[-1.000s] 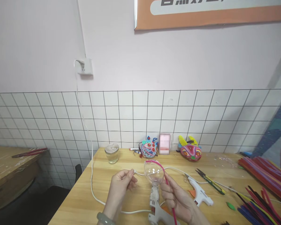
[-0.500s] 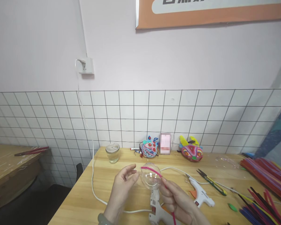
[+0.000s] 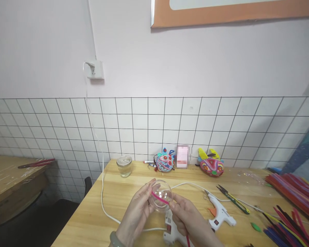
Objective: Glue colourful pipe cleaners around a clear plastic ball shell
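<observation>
At the far left, apart from the wooden table [image 3: 113, 212], a second bench [image 3: 7, 175] carries a red-handled tool [image 3: 37, 163]. A white cable [image 3: 102, 192] drops from the wall socket [image 3: 94, 69] and runs along the table's left side. A small glass jar [image 3: 124, 166] stands toward the table's back edge, left of the hands.

The left hand [image 3: 137, 214] rises from the table's near edge with a pale green bangle [image 3: 115, 239] at the wrist. Its fingers are curled and cup the left side of the clear plastic half-sphere [image 3: 161, 199], fingertips touching its rim. The half-sphere is held above the table between both hands, just over a white glue gun [image 3: 171, 230] that lies below them. It is transparent and glossy, with a pink pipe cleaner [image 3: 160, 199] lying along its rim. The right hand [image 3: 189, 219] holds the half-sphere's right side, thumb and forefinger pinched on the pipe cleaner where it leaves the rim; the rest of the pipe cleaner trails down past the palm toward the bottom of the view.

Behind the half-sphere, against the tiled wall, sit two colourful craft figures [image 3: 164, 161] [image 3: 211, 165]. To its right lie a second white glue gun [image 3: 220, 214], then small snips [image 3: 233, 199], then a spread of coloured pipe cleaners [image 3: 290, 192] at the table's right end.
</observation>
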`<control>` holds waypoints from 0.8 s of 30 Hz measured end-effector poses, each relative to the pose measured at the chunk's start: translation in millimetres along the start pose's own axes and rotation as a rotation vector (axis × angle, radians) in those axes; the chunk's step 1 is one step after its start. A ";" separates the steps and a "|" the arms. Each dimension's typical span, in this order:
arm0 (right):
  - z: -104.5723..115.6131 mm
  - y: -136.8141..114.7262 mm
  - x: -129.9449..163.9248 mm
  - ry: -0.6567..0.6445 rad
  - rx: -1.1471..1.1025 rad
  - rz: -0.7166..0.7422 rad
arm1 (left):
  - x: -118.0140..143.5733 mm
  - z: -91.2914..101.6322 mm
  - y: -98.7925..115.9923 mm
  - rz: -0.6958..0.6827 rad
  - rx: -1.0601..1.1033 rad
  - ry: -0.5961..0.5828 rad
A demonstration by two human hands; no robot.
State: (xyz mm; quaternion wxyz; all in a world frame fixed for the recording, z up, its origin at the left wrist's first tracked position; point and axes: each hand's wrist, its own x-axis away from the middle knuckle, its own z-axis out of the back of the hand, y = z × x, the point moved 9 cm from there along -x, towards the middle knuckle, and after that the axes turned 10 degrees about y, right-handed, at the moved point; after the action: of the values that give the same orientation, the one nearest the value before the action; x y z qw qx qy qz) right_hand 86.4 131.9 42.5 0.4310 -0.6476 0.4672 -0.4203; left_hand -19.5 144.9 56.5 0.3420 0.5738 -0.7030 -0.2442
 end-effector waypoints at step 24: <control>10.7 -4.0 -2.3 0.167 0.085 0.076 | -10.7 -0.4 -11.1 -0.311 -0.183 0.099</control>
State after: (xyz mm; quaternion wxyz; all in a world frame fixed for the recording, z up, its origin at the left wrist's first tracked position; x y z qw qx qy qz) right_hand 97.0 136.6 43.1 0.4333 -0.5733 0.5073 -0.4757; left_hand -10.9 152.9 46.5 0.3852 0.6534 -0.5628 -0.3286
